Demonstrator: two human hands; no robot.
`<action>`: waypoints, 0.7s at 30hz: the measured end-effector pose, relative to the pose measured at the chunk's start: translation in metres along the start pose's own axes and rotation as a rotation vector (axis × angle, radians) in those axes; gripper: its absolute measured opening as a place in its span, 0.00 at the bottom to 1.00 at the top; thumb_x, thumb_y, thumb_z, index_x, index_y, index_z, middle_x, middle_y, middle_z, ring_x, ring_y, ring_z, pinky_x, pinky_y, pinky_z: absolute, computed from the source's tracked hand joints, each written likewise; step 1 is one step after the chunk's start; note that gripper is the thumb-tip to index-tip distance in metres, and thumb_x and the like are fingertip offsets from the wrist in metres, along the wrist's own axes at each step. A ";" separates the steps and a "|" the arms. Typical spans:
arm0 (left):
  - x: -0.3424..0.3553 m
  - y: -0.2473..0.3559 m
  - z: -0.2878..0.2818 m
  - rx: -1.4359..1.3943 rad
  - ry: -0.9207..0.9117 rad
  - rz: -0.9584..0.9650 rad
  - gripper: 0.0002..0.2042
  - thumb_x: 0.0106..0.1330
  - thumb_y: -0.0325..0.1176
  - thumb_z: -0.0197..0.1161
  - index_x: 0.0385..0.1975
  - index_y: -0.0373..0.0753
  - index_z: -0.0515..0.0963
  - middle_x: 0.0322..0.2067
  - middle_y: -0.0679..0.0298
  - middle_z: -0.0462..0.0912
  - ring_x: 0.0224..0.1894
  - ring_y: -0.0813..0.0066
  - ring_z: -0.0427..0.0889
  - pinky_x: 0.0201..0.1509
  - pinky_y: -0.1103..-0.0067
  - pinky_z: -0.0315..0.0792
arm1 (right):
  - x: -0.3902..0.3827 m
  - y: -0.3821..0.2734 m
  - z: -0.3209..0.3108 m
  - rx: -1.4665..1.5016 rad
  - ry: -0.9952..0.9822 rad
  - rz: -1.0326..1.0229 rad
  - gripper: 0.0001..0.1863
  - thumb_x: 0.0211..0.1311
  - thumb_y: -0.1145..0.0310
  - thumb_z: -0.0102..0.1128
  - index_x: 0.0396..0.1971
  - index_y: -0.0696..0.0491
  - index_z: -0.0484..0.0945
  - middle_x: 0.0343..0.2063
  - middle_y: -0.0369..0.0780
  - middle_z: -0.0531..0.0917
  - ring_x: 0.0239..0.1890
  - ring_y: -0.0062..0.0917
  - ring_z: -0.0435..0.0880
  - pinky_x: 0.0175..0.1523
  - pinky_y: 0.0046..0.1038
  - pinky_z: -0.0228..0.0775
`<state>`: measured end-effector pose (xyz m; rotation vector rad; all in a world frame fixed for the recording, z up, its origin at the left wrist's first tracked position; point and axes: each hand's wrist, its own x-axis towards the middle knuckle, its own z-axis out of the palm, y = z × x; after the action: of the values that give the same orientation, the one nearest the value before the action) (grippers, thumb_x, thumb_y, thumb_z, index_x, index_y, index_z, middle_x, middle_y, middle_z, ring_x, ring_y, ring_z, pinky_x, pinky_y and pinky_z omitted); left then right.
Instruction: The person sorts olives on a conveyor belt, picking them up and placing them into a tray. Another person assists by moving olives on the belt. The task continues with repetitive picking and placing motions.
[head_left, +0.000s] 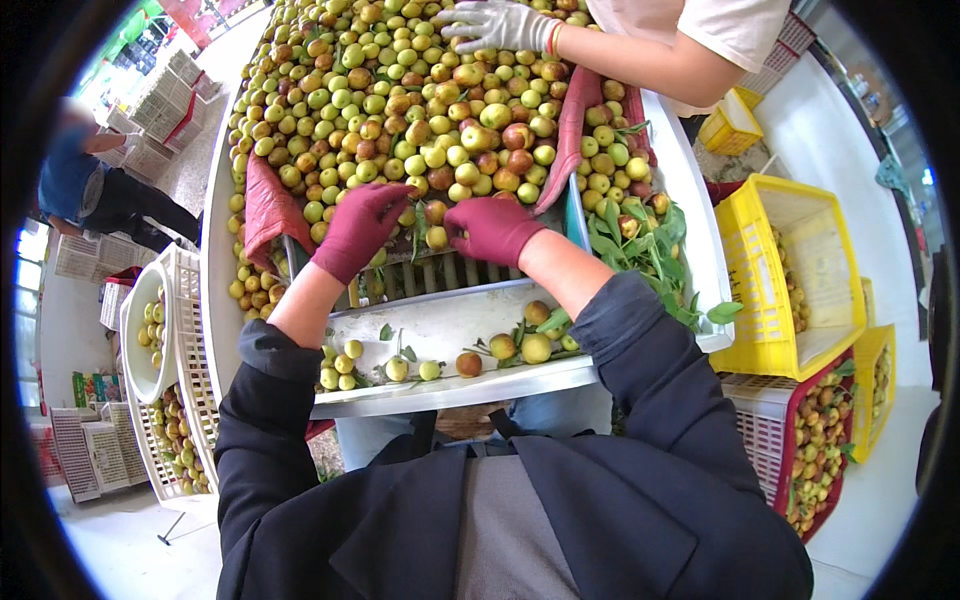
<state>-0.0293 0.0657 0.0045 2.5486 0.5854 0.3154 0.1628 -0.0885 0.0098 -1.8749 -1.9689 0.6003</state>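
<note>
My left hand [358,225], in a maroon glove, is curled at the edge of a big heap of small green and reddish round fruit [360,120]; what its fingers hold is hidden. My right hand [488,228], gloved alike, is also curled, its grip unclear, beside a few loose fruit [436,237]. Both are above a sorting grate [430,280] in a white trough. Red cloths [270,220] flank the grate, and leafy fruit [640,250] lies at the right. Along the front ledge sit scattered fruit and leaves [470,364].
A co-worker's white-gloved hand [490,25] rests on the heap at the top. Another person [100,190] stands at the left. A white bowl and crates [145,330] stand left of the trough, yellow crates [800,280] and a cloth-lined crate of fruit [815,450] right.
</note>
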 end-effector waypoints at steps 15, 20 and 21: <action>-0.030 0.052 0.014 0.206 -0.077 0.067 0.22 0.57 0.38 0.67 0.53 0.50 0.76 0.60 0.54 0.71 0.63 0.48 0.66 0.65 0.62 0.63 | 0.024 0.061 -0.026 -0.312 0.346 0.431 0.17 0.62 0.64 0.48 0.50 0.48 0.73 0.49 0.51 0.74 0.45 0.40 0.82 0.47 0.42 0.75; 0.006 0.063 0.024 0.433 0.057 0.106 0.31 0.61 0.44 0.64 0.65 0.57 0.64 0.68 0.55 0.58 0.69 0.40 0.53 0.68 0.49 0.51 | 0.010 0.051 -0.024 -0.163 0.260 0.384 0.21 0.53 0.67 0.58 0.49 0.48 0.73 0.50 0.47 0.76 0.51 0.42 0.80 0.50 0.42 0.72; 0.010 0.063 0.024 0.431 -0.023 0.063 0.34 0.59 0.50 0.64 0.67 0.61 0.60 0.71 0.56 0.52 0.70 0.39 0.50 0.67 0.43 0.48 | 0.009 0.049 -0.022 -0.182 0.203 0.362 0.21 0.50 0.65 0.62 0.48 0.48 0.73 0.50 0.47 0.76 0.50 0.42 0.80 0.51 0.41 0.72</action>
<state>0.0088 0.0113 0.0177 2.9840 0.6202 0.1963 0.2155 -0.0763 0.0021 -2.3279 -1.6142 0.3138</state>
